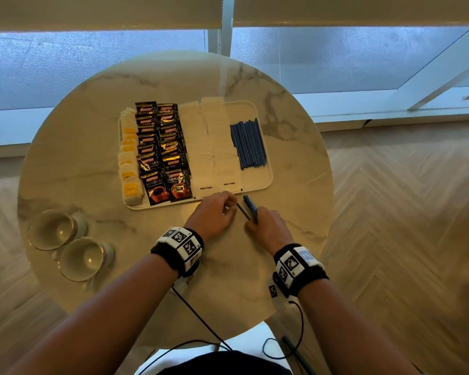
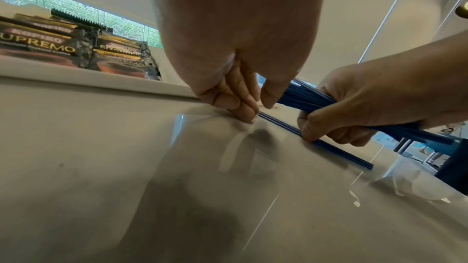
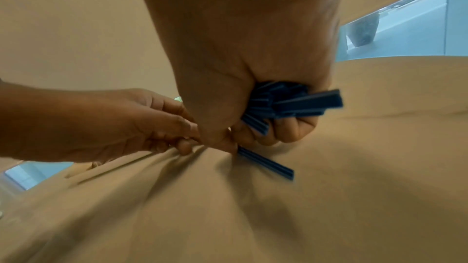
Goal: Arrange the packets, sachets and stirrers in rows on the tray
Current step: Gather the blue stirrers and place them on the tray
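A white tray (image 1: 253, 177) on the round marble table (image 1: 87, 169) holds rows: tea bags (image 1: 129, 158) at left, black coffee sachets (image 1: 160, 150), white sugar packets (image 1: 211, 142) and blue stirrers (image 1: 248, 143) at right. Just in front of the tray, my right hand (image 1: 253, 220) grips a bundle of blue stirrers (image 1: 249, 204) (image 3: 291, 105) (image 2: 303, 97). One loose stirrer (image 1: 243, 211) (image 2: 336, 150) (image 3: 266, 162) lies on the table between the hands. My left hand (image 1: 229, 205) (image 2: 258, 110) pinches its far end with curled fingers, while a right fingertip (image 2: 309, 135) rests on its middle.
Two glass cups (image 1: 53, 230) (image 1: 81, 258) stand at the table's front left. Black cables (image 1: 201, 320) hang from the wrist bands over the near table edge. A window wall runs behind the table, with wooden floor (image 1: 390, 212) to the right.
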